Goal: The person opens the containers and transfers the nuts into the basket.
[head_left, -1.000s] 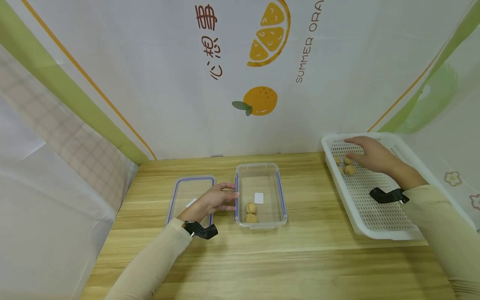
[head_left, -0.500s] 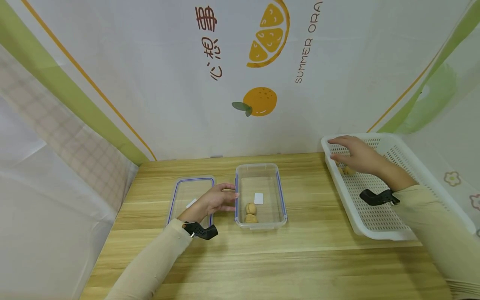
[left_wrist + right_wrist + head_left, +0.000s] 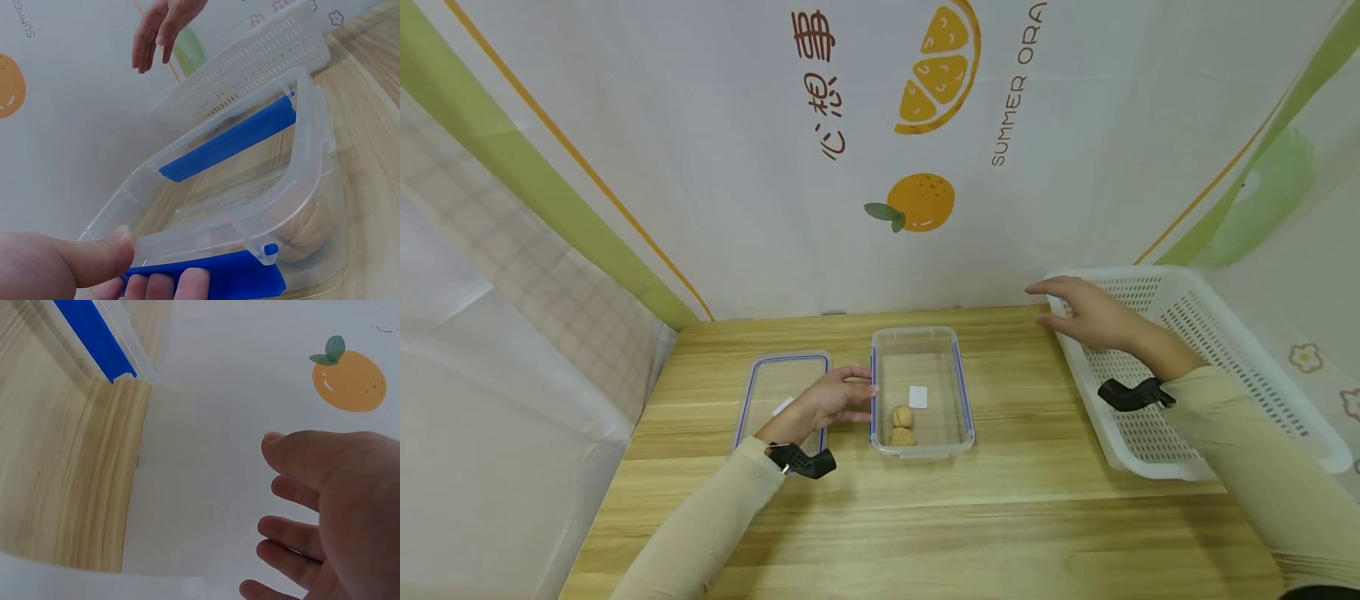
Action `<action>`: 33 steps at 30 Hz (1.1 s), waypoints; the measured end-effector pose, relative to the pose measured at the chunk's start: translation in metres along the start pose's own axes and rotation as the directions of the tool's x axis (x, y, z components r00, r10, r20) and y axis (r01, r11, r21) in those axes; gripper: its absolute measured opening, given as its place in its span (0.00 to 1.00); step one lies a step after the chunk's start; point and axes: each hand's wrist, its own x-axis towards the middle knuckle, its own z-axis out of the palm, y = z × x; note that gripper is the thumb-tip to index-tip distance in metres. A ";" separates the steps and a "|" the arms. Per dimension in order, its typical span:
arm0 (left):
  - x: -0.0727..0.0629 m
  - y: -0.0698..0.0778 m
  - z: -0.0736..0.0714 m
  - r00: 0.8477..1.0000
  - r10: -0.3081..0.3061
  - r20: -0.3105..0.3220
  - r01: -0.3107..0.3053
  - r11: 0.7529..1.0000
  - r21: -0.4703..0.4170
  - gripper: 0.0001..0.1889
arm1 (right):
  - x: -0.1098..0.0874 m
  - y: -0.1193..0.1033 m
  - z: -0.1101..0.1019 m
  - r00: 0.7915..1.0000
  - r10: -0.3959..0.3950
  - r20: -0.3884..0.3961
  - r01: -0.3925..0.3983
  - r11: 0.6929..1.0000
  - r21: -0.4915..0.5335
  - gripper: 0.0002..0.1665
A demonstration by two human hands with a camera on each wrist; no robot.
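Observation:
A clear plastic food container [image 3: 956, 417] with blue side latches stands on the table; two walnuts [image 3: 902, 417] lie in its near left corner. My left hand [image 3: 831, 398] holds the container's left wall; in the left wrist view the thumb [image 3: 103, 256] is at the rim and the fingers are against the blue latch [image 3: 234, 275]. Above the left wall of a white slotted basket [image 3: 1093, 417], my right hand [image 3: 1093, 315] hovers with extended fingers. In the right wrist view nothing shows between that thumb and its fingers. The hand hides the basket's far left corner.
The container's lid [image 3: 786, 375], clear with a blue seal, lies flat to the left, partly under my left hand. A white label [image 3: 917, 397] shows in the container. Behind the wooden table [image 3: 925, 533] hangs a white cloth [image 3: 737, 233] with orange prints.
My right hand has moved left, from over the walnuts in the basket to above its left rim, with nothing visible in it. The left hand and container have stayed put.

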 end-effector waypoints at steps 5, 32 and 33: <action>0.001 0.001 0.000 1.000 -0.001 -0.003 0.001 1.000 0.005 0.25 | 0.008 -0.005 0.007 1.000 -0.014 0.017 0.014 1.000 -0.012 0.30; 0.000 0.002 0.002 1.000 -0.014 -0.023 0.014 1.000 0.000 0.24 | 0.047 -0.036 0.057 0.985 -0.159 0.068 0.144 0.972 0.187 0.26; 0.000 0.002 0.002 1.000 -0.015 -0.025 0.015 1.000 0.000 0.24 | 0.048 -0.037 0.059 0.984 -0.158 0.076 0.141 0.970 0.197 0.26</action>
